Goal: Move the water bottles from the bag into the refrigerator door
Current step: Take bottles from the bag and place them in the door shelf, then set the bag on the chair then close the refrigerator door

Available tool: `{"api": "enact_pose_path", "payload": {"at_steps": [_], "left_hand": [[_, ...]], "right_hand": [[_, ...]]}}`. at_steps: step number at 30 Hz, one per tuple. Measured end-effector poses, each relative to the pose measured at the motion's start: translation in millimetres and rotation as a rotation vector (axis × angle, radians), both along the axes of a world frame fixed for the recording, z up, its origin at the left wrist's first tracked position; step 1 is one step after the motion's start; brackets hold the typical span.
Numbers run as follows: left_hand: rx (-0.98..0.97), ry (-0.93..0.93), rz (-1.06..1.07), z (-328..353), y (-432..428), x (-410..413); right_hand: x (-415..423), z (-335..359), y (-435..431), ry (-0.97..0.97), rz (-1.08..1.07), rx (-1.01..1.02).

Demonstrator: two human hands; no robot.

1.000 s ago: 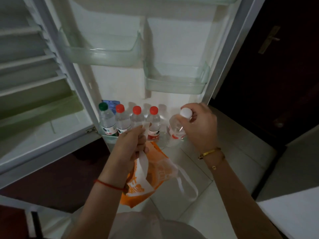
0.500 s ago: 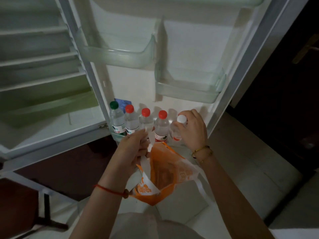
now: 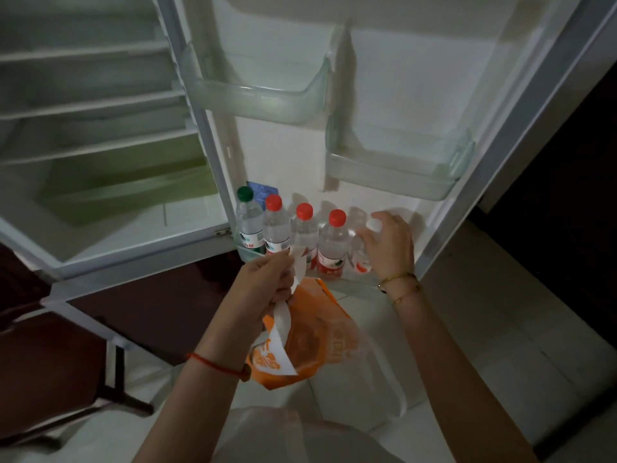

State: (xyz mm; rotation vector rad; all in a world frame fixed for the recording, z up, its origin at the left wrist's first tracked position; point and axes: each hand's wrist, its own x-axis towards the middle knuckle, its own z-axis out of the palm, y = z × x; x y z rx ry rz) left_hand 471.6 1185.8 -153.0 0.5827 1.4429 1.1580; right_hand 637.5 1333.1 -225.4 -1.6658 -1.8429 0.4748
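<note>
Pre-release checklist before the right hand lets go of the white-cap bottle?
1. White-cap bottle inside bottom door shelf: ok.
2. Bottle upright: cannot tell, right hand covers it.
3. Clear of the red-cap bottle beside it: cannot tell, they look very close.
4. Other four bottles standing, green-cap bottle at the hinge end: ok.
5. Left hand gripping the orange bag by its handle: ok.
6. Bag emptied: cannot tell.

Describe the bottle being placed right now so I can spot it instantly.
Find the open refrigerator door and its bottom shelf, where five water bottles stand in a row. It is the rightmost one, under the right hand. It alone has a white cap; three neighbours have red caps, the leftmost green.
</note>
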Motion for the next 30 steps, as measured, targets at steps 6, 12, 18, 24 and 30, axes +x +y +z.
{"api": "enact_pose_path", "payload": {"at_steps": [6, 12, 18, 24, 30], "left_hand": [[-0.004, 0.075, 0.124, -4, -17, -19], [-0.018, 0.082, 0.310, -21, -42, -60], [-0.038, 0.141, 0.454, -29, -77, -108], [-0.053, 0.212, 0.532, -39, -110, -181], [-0.102, 0.347, 0.610, -50, -141, -269]], "right_hand": [[-20, 1, -29, -0.029, -0.004, 0.189], [-70, -20, -61, 0.105, 0.269, 0.192], [-141, -43, -82, 0.124, 0.493, 0.061], [-221, -46, -102, 0.140, 0.557, 0.002], [-306, -44, -131, 0.168, 0.583, -0.017]]}}
